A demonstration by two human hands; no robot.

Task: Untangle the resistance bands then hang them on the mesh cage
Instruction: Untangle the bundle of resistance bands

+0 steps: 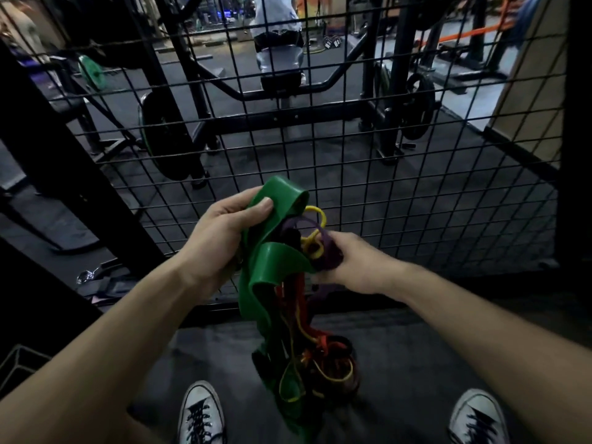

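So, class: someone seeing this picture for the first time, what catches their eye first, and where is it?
The bright tangle of bands at centre: the left hand grips the wide green band, while the right hand pinches the purple band beside a yellow loop. Behind them stands the black mesh cage.

Both your forearms come in bare from the bottom corners of the frame and converge at centre, hands level with each other, close but not touching. Your left hand (221, 232) sits just left of centre, knuckles toward the camera, fingers curled, thumb pressed flat across the front in a pinch grip on the green band (275, 251). Your right hand (349, 264) is just right of centre and slightly lower, back of hand up, fingers curled in around the purple band (323, 251); fingertips hidden. Both wrists roughly straight.
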